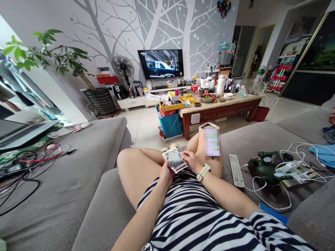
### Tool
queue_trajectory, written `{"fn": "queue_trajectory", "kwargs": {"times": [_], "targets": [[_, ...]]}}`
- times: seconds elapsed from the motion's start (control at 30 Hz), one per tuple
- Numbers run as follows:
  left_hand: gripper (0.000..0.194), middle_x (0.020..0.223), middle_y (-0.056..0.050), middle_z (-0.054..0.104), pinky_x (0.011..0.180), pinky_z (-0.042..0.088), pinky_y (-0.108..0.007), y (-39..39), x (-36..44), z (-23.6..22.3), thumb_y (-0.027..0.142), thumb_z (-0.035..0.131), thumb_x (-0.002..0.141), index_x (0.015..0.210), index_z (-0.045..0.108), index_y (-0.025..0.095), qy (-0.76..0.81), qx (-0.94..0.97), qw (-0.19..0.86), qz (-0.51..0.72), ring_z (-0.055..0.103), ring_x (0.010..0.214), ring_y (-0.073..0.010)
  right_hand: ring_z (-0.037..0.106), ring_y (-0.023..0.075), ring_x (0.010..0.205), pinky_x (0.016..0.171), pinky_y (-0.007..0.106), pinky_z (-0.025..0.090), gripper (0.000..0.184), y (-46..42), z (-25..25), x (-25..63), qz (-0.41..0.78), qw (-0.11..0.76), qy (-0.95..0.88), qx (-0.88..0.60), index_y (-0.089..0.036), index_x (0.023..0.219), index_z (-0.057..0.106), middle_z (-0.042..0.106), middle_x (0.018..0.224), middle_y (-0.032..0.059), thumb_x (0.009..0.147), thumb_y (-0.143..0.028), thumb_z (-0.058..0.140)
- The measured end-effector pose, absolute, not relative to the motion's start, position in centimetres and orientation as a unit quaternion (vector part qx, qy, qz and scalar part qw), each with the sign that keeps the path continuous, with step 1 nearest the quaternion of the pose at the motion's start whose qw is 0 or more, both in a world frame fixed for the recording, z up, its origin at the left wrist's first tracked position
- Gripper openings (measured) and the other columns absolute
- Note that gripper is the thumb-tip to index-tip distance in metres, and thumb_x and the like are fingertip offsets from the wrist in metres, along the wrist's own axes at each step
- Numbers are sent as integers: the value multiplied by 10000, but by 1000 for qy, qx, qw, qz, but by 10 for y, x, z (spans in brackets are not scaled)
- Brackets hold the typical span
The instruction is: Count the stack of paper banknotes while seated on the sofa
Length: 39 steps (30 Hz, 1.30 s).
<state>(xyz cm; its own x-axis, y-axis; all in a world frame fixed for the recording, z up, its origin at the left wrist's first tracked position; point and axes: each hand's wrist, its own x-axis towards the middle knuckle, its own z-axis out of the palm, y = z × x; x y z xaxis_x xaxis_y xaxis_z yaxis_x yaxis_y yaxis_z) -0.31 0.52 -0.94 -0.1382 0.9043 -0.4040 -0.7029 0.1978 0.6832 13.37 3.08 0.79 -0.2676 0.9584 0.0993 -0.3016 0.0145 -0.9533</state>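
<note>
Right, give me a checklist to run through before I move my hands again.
1. Left hand gripping the notes: ok.
2. Right hand on the notes: ok, its fingers are at their right side.
3. Notes squared into one neat stack: not ok, they are spread out.
4. Every note countable: cannot tell, they overlap.
5. Remote away from both hands: ok, it lies on the sofa.

I wear a navy-and-white striped garment (188, 216) with short striped sleeves, and a pale watch band (203, 172) on my right wrist.
</note>
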Motion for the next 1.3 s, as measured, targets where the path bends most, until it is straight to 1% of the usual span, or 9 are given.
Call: {"fn": "queue_trajectory", "kwargs": {"times": [0.27, 0.47, 0.6, 0.7, 0.8, 0.9, 1.03, 1.17, 1.3], "targets": [[273, 866, -102, 713, 759, 567, -344, 3, -2, -6, 227, 430, 910, 1058, 640, 134, 444, 127, 639, 615, 696, 794, -215, 359, 98, 501, 507, 250, 289, 314, 29, 8, 134, 624, 505, -501, -324, -185, 646, 532, 419, 536, -46, 688, -466, 667], [291, 898, -131, 711, 773, 562, -371, 6, -4, -12, 245, 483, 881, 1086, 640, 109, 431, 136, 650, 611, 695, 831, -242, 294, 89, 439, 453, 250, 228, 378, 32, 0, 132, 621, 504, -500, -332, -190, 613, 539, 392, 480, -47, 729, -542, 613], [321, 901, -137, 711, 767, 564, -387, 6, -5, -15, 238, 493, 869, 1125, 622, 92, 424, 135, 656, 609, 698, 811, -248, 371, 97, 453, 471, 254, 270, 412, 36, -4, 132, 619, 497, -517, -321, -173, 626, 566, 515, 527, -8, 753, -564, 590], [330, 899, -146, 711, 773, 561, -390, 4, -5, -13, 218, 511, 854, 1137, 617, 84, 428, 143, 655, 606, 697, 825, -254, 382, 94, 464, 487, 247, 289, 399, 40, -9, 130, 596, 509, -518, -342, -182, 594, 498, 493, 515, -29, 718, -530, 648], [320, 940, -160, 709, 802, 552, -394, 2, -6, -10, 213, 528, 843, 1119, 635, 90, 434, 176, 651, 598, 691, 871, -260, 382, 95, 490, 500, 239, 290, 364, 44, -12, 129, 576, 530, -505, -364, -187, 637, 480, 469, 526, -51, 679, -483, 689], [306, 1002, -163, 701, 844, 537, -403, 1, -6, -12, 201, 557, 823, 1098, 652, 108, 428, 217, 651, 588, 676, 936, -269, 385, 101, 502, 510, 242, 302, 346, 46, -14, 127, 572, 533, -496, -377, -188, 646, 481, 459, 530, -52, 698, -483, 655], [339, 1052, -168, 688, 881, 519, -421, 3, -7, -16, 167, 578, 799, 1130, 621, 108, 419, 211, 657, 590, 663, 975, -269, 394, 106, 503, 517, 249, 310, 329, 47, -14, 127, 567, 523, -507, -385, -182, 623, 496, 470, 528, -42, 723, -470, 621], [322, 1070, -165, 682, 864, 525, -416, 3, -6, -15, 230, 540, 852, 1144, 609, 115, 430, 187, 657, 590, 659, 987, -264, 404, 111, 522, 532, 252, 319, 316, 47, -14, 128, 549, 528, -518, -390, -182, 616, 503, 483, 540, -36, 721, -455, 621], [350, 1026, -151, 693, 811, 545, -391, 5, -6, -13, 300, 468, 902, 1174, 596, 122, 438, 144, 651, 603, 680, 919, -253, 406, 116, 527, 533, 254, 320, 311, 43, -10, 130, 546, 531, -528, -377, -188, 629, 507, 486, 548, -32, 736, -462, 607]]}}
